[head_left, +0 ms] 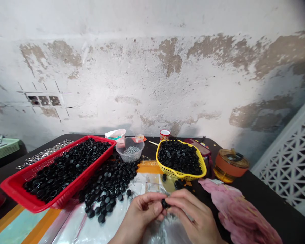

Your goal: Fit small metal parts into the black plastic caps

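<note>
My left hand and my right hand meet low in the view, their fingertips pinching a small black plastic button between them. Just beyond my left hand lies a loose heap of similar black buttons on a clear plastic sheet. A few more black buttons sit beyond my right hand, near a yellow plastic basket full of them. A long red plastic basket, also full of black buttons, lies to the left of the heap.
A clear bowl of small metal parts stands behind the heap. Metal rings lie beyond the red basket. An orange-and-amber jar, a pink cloth, a small red-and-white can and a white lattice panel stand around the dark table, against a peeling wall.
</note>
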`<control>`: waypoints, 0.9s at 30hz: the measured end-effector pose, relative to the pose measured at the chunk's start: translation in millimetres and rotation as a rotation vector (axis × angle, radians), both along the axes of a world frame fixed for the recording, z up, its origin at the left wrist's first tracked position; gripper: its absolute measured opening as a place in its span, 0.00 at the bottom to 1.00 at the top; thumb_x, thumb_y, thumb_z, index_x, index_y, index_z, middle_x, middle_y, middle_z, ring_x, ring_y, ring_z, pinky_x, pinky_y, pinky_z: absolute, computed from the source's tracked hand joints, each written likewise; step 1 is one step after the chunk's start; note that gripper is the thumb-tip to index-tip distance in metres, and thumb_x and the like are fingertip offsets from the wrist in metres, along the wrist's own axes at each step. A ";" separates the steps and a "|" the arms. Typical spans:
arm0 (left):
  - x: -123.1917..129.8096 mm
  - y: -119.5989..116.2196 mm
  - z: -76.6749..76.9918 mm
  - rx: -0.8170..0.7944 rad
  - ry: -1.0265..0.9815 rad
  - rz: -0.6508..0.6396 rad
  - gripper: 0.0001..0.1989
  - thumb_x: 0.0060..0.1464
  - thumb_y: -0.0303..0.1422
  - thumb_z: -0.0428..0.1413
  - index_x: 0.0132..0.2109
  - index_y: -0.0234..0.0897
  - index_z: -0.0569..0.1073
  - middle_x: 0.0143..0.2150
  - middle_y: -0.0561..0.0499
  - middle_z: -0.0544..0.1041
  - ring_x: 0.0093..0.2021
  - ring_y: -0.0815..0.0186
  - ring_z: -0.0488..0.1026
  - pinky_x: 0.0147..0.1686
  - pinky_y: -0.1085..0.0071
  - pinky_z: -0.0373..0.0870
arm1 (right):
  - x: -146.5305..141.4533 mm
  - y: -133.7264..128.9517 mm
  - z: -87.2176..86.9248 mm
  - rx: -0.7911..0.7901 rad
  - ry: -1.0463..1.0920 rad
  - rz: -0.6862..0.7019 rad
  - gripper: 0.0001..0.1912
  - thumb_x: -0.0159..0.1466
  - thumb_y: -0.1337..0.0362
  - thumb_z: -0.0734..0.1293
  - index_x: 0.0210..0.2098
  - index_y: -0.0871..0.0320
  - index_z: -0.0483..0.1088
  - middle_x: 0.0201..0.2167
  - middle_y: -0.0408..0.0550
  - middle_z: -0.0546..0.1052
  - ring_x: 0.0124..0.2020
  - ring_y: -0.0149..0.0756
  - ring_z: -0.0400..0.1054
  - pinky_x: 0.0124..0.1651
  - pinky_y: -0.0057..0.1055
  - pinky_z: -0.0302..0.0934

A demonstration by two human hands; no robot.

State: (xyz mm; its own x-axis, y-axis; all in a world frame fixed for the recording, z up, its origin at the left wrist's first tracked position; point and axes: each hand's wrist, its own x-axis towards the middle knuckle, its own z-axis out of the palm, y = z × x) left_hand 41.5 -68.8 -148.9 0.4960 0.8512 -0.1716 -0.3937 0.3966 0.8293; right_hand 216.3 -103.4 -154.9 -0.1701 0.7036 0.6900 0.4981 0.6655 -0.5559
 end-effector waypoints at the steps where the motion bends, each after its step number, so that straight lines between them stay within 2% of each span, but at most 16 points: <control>1: 0.3 -0.2 0.8 0.016 0.001 0.005 0.17 0.39 0.35 0.71 0.37 0.32 0.82 0.25 0.49 0.77 0.26 0.73 0.70 0.29 0.79 0.64 | 0.1 0.0 0.0 0.004 -0.002 -0.005 0.15 0.62 0.76 0.66 0.44 0.53 0.75 0.36 0.47 0.77 0.36 0.35 0.75 0.39 0.24 0.70; 10: 1.3 -1.9 4.7 0.091 0.006 0.067 0.16 0.39 0.36 0.71 0.36 0.32 0.80 0.25 0.50 0.77 0.24 0.73 0.70 0.28 0.77 0.63 | -2.2 2.0 -3.8 -0.036 0.097 -0.048 0.09 0.61 0.72 0.69 0.38 0.52 0.75 0.34 0.45 0.80 0.36 0.37 0.75 0.39 0.26 0.69; 27: -0.2 -1.1 0.6 -0.002 -0.013 0.048 0.15 0.37 0.34 0.71 0.34 0.32 0.81 0.22 0.52 0.76 0.23 0.75 0.70 0.26 0.81 0.63 | -5.9 3.6 -2.2 -0.064 0.156 -0.046 0.07 0.60 0.72 0.71 0.35 0.54 0.75 0.31 0.44 0.79 0.33 0.33 0.75 0.36 0.23 0.67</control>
State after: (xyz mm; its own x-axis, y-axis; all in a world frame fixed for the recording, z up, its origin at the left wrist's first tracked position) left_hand 41.3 -69.8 -148.3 0.4572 0.8736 -0.1666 -0.4233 0.3785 0.8232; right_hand 210.4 -99.8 -157.0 -0.0310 0.7514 0.6591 0.4311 0.6050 -0.6694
